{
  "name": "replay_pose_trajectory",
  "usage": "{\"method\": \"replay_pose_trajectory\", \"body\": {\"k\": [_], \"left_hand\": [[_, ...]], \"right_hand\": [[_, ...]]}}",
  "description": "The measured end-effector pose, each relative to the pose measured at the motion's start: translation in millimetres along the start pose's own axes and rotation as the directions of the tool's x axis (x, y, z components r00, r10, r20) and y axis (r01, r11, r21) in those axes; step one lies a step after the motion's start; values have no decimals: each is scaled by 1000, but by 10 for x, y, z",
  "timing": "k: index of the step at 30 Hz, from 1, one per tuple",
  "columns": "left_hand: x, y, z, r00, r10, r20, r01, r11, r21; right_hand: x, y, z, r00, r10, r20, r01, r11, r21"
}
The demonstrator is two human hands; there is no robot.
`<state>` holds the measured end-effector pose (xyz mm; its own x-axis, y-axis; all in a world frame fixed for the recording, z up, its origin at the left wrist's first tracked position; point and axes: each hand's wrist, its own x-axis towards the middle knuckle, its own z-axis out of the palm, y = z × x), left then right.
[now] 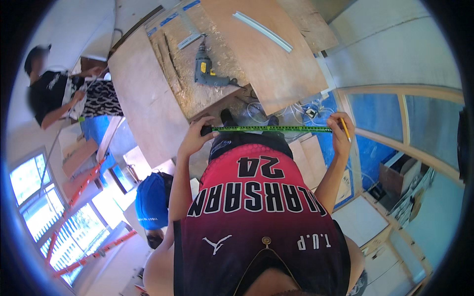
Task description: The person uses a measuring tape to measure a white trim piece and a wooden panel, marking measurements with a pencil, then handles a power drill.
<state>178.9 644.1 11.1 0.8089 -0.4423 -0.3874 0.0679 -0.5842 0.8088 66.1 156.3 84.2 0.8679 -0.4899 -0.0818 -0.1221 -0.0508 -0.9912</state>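
A green tape measure (271, 129) is pulled out straight across the front of my body, its blade level between my two hands. My left hand (195, 135) is closed round the dark case at the blade's left end. At the other end, my right hand (340, 132) pinches the blade's tip. A yellow pencil (345, 129) sticks up between the fingers of that same hand. Beyond the tape, a grey power drill (203, 69) lies on its side on a dusty wooden worktop (224, 55).
Plywood sheets (144, 98) flank the worktop, and a metal channel strip (262, 31) lies on the right one. A steel square (189, 30) rests at the far end. White cables (296, 111) tangle on the floor. Two other people are at left, one in a blue shirt (152, 200). An orange ladder (74, 197) stands there.
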Motion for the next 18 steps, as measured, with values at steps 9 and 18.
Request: {"method": "replay_pose_trajectory", "body": {"k": [9, 18], "left_hand": [[-699, 210, 890, 973, -232, -5, 232, 973, 18], [-1078, 358, 1869, 962, -269, 39, 264, 891, -368]], "right_hand": [[424, -258, -210, 986, 57, 158, -40, 994, -106], [821, -62, -720, 954, -166, 252, 103, 964, 246]]}}
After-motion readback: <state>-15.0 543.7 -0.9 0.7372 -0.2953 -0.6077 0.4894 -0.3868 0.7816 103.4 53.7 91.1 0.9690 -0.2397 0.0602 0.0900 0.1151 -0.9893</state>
